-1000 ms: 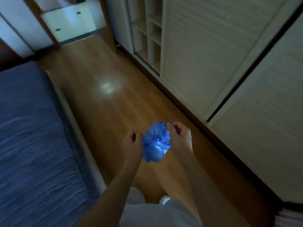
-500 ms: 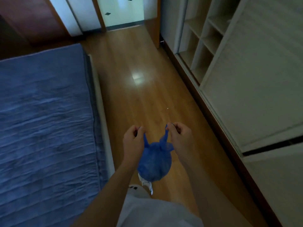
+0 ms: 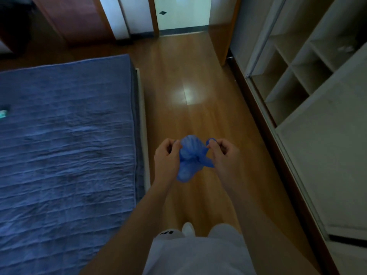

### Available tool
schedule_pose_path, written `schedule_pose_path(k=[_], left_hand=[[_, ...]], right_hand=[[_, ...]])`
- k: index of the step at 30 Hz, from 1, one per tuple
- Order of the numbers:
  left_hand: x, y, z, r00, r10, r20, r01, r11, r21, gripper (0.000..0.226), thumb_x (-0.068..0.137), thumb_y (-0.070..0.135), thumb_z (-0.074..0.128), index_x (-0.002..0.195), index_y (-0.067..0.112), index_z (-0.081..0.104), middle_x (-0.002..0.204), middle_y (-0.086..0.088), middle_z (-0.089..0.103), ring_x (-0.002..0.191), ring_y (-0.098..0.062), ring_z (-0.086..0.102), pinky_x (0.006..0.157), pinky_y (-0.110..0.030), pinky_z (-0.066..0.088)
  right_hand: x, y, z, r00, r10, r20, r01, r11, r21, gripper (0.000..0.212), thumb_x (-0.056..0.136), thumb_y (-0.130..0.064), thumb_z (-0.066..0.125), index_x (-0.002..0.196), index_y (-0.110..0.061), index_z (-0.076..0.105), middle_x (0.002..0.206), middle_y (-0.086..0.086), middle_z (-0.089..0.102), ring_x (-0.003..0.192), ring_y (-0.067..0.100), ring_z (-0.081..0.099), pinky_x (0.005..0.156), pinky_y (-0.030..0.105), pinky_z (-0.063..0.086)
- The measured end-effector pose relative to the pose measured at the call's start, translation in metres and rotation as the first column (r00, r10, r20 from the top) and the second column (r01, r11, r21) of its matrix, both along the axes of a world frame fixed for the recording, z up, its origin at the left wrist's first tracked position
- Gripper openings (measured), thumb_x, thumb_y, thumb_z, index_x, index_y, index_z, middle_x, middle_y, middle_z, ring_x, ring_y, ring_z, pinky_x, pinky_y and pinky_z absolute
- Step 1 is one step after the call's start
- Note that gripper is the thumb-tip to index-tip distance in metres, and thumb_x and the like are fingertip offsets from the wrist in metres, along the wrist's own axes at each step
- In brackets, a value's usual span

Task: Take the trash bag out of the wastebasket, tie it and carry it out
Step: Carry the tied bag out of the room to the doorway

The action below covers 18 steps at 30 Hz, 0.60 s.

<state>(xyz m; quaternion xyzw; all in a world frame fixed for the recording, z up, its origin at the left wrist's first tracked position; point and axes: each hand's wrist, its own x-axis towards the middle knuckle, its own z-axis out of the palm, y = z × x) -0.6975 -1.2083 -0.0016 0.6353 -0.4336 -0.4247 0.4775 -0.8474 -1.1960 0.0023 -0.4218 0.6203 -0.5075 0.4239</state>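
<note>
A small blue trash bag (image 3: 189,159) hangs in the air between my two hands, over the wooden floor. My left hand (image 3: 165,155) pinches one gathered end of the bag's top. My right hand (image 3: 224,153) pinches the other end, which loops over its fingertips. The bag's top is bunched together in the middle and its body sags below my hands. No wastebasket is in view.
A bed with a blue quilted cover (image 3: 65,145) fills the left side. A white wardrobe with open shelves (image 3: 294,76) and sliding doors runs along the right. A strip of wooden floor (image 3: 188,76) leads to a lit doorway (image 3: 182,12) ahead.
The view has swung toward the doorway as I move down the room. My hands have pulled the bag's two ends apart and raised them, and the top is now bunched tighter.
</note>
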Motion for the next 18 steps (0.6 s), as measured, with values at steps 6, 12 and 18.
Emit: schedule_pose_path(k=[6,12,18], left_hand=[[0.018,-0.073,-0.006,0.999,0.040,-0.013,-0.040,0.999,-0.010,0.026,0.091,0.015,0.057,0.071,-0.001,0.053,0.059,-0.001,0.048,0.060,-0.015,0.046,0.060,-0.031,0.042],[0.015,-0.167,-0.009,0.996,0.093,-0.016,-0.092,0.995,0.023,0.026,0.092,0.016,0.058,0.067,0.010,0.055,0.057,0.002,0.047,0.057,-0.012,0.045,0.056,-0.026,0.040],[-0.004,-0.278,-0.014,0.993,0.115,0.007,-0.115,0.989,0.094,0.026,0.094,0.020,0.057,0.071,0.006,0.059,0.058,0.000,0.051,0.058,-0.016,0.048,0.059,-0.035,0.043]], right_hand=[[0.009,-0.083,-0.005,0.998,0.057,-0.017,-0.057,0.998,0.009,0.026,0.096,-0.018,0.061,0.080,0.001,0.066,0.050,-0.013,0.050,0.051,0.003,0.043,0.054,0.024,0.036],[0.008,-0.187,-0.017,0.990,0.142,0.025,-0.143,0.989,0.038,0.027,0.097,-0.019,0.060,0.078,0.000,0.065,0.052,-0.011,0.051,0.050,0.004,0.044,0.051,0.018,0.037],[0.001,-0.298,-0.028,0.964,0.266,-0.001,-0.265,0.962,0.066,0.026,0.096,-0.017,0.061,0.078,0.001,0.063,0.074,0.025,0.062,0.063,0.015,0.055,0.061,0.027,0.047]])
